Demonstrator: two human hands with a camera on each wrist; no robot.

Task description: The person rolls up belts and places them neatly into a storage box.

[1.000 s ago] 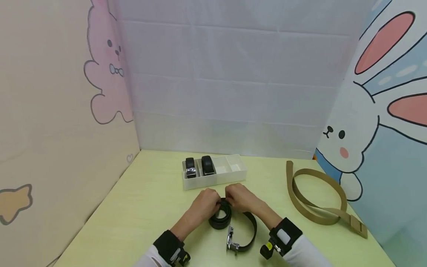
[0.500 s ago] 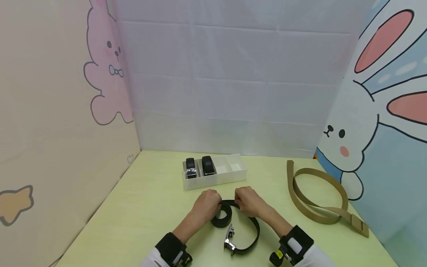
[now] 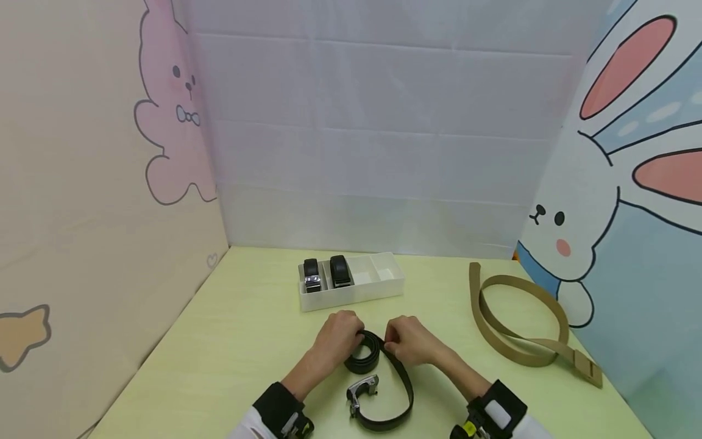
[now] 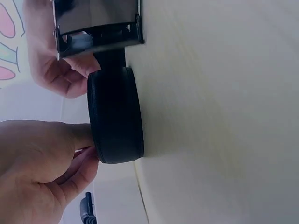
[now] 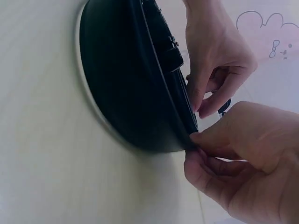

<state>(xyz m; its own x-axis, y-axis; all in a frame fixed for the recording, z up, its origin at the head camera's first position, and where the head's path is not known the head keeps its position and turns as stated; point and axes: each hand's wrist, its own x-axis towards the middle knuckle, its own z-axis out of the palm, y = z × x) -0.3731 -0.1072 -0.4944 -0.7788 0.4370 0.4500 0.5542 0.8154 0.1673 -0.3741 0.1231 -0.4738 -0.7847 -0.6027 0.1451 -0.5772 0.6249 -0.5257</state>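
Note:
A black belt (image 3: 403,381) stands on edge on the table, part of it wound into a tight coil (image 3: 362,364). Its silver buckle (image 3: 363,386) lies at the loose end, nearer the person than the coil. My left hand (image 3: 337,335) pinches the coil at its far left side; in the left wrist view the thumb and fingers meet at the coil's edge (image 4: 117,116). My right hand (image 3: 414,341) pinches the strap just right of the coil, where the loose length leaves it. The right wrist view shows that strap (image 5: 126,79) between thumb and fingertips.
Beyond the hands stands a white divided box (image 3: 351,297); two rolled black belts (image 3: 340,271) with metal buckles fill its left compartments. A tan webbing belt (image 3: 562,323) lies in a loose loop at the right. Printed cloth walls surround the pale yellow table (image 3: 219,366).
My right hand has moved right along the strap, away from my left hand. The buckle end has swung left and toward the coil. My left hand has stayed at the coil.

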